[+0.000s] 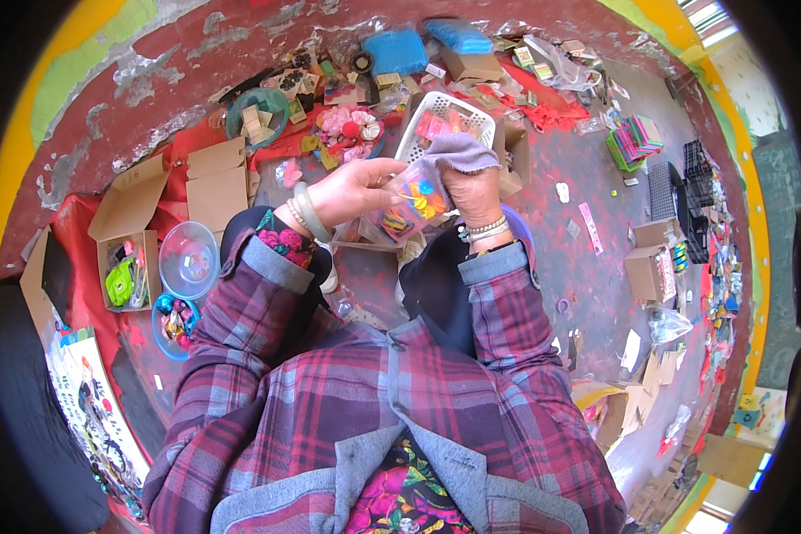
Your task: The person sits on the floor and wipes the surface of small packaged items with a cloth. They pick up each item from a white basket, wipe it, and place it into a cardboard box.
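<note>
Between my hands is a clear plastic box (410, 203) with small colourful pieces inside. My left hand (348, 193) grips its left side, fingers and thumb at the upper rim. A grey-purple cloth (464, 152) is bunched in my right hand (475, 190), held against the box's right side. Just beyond the hands stands a white perforated plastic basket (434, 107) holding pink and orange packets. Below the box, partly hidden by it, is an open container (367, 233) with things in it.
On the left are a clear round tub (189, 260), a blue bowl of shiny balls (175, 327) and an open cardboard box (127, 267). Pink hair ties fill a basin (348, 133) ahead. A green basket (624, 150) and black crates (697, 193) stand on the right.
</note>
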A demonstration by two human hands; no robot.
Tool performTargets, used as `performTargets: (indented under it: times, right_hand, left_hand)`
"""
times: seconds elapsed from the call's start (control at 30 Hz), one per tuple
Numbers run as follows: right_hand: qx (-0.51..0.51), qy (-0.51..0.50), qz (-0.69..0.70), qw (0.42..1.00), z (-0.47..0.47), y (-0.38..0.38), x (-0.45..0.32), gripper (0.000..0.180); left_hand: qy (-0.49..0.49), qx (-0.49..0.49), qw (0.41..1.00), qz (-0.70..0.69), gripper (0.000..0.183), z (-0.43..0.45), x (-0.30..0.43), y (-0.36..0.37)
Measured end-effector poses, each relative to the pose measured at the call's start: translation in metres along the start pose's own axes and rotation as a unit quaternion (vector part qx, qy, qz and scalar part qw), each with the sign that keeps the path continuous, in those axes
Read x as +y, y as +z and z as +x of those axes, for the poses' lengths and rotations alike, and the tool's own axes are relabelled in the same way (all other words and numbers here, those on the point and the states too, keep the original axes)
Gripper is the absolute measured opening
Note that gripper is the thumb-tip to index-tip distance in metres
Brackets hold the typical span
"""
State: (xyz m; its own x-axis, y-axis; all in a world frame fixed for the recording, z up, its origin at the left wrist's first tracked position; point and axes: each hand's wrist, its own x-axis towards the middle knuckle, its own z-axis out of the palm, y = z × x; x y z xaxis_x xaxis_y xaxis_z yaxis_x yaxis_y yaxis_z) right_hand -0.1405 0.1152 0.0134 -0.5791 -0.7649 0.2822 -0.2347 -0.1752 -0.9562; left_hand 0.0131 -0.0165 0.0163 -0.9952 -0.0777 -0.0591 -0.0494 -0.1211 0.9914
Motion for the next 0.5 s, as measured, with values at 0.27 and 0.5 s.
performTargets:
  times: [0.27, 0.5]
  right_hand:
    - [0.118, -0.124, -0.131, 0.976, 0.01, -0.006, 0.024, 0.02]
    - [0.262, 0.032, 0.204, 0.943, 0.015, -0.032, 0.024, 0.029]
  left_hand:
    - [-0.039, -0.01, 0.995, -0.087, 0.043, 0.005, 0.003, 0.006]
    - [-0.005, 0.059, 0.984, -0.171, 0.036, 0.003, 0.003, -0.004]
